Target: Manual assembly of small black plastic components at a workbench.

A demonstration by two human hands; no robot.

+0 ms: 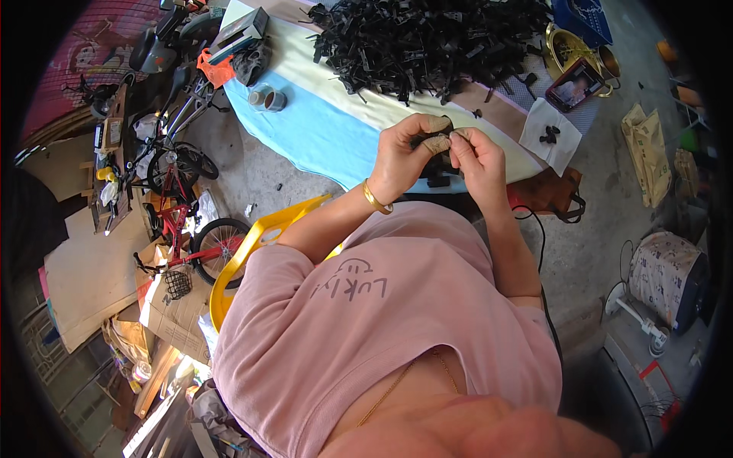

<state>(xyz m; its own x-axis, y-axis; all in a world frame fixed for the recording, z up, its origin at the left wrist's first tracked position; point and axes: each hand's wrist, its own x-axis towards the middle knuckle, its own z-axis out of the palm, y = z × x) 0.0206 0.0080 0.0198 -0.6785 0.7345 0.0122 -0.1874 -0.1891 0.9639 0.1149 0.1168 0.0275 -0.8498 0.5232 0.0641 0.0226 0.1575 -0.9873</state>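
My left hand (405,156) is closed, thumb and fingers pinching a small black part (435,166) at the table's near edge. Against it, my right hand (479,159) is closed in a pinch too, its fingertips meeting the left ones at the part's upper end. The fingers cover much of the part, so its exact kind cannot be made out. Just beyond both hands lies a large heap of black strap-like parts (427,49). To the right of my right hand, several small black pieces (549,136) rest on a white paper sheet (563,153).
The table's cloth (305,141) is blue and cream. Two small glass jars (267,98) stand on its left. At the far right are a phone (575,84), a brass-coloured pan (563,44) and a blue basket (584,23). A yellow chair (256,237) and red bicycle (177,229) stand left.
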